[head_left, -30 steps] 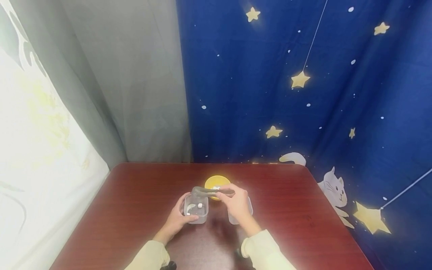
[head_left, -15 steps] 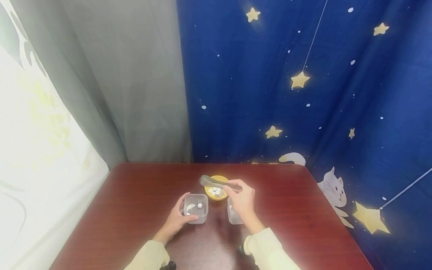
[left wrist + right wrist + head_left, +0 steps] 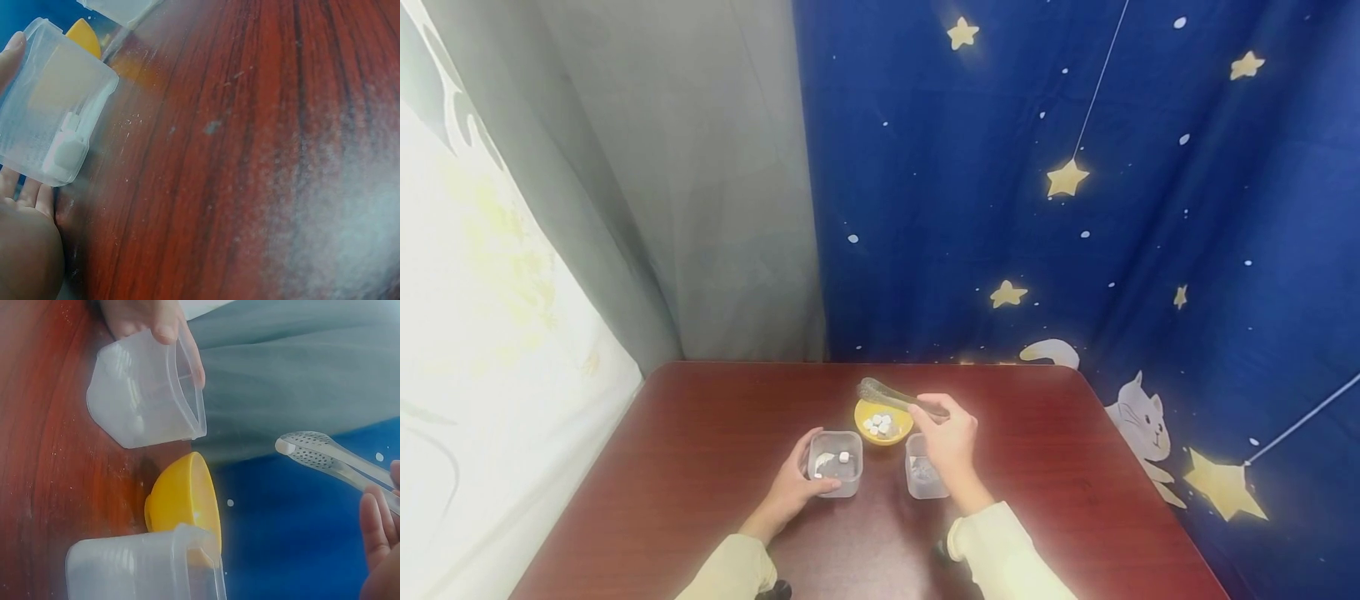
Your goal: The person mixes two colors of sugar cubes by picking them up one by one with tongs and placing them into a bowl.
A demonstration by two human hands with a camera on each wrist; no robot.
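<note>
My left hand (image 3: 797,477) grips a clear plastic container (image 3: 850,483) on the table, thumb over the near rim and fingers along its outer side. Inside it lie a small white cube (image 3: 844,457) and other whitish bits. My right hand (image 3: 952,442) holds a pair of tongs (image 3: 895,398) with perforated heads, raised over a yellow bowl (image 3: 901,438). In the right wrist view a small white piece (image 3: 285,446) is pinched at the tongs' tips. Several white chunks (image 3: 880,423) lie in the bowl.
A second clear container (image 3: 925,483) stands at the right, partly behind my right hand, with whitish contents. All stand on a reddish-brown wooden table (image 3: 737,417). Grey and blue star-printed curtains (image 3: 940,208) hang behind the table's far edge.
My right hand has carried the tongs from the left container's rim up and to the right, over the bowl. The bowl's white chunks have come into sight. The left hand has stayed put.
</note>
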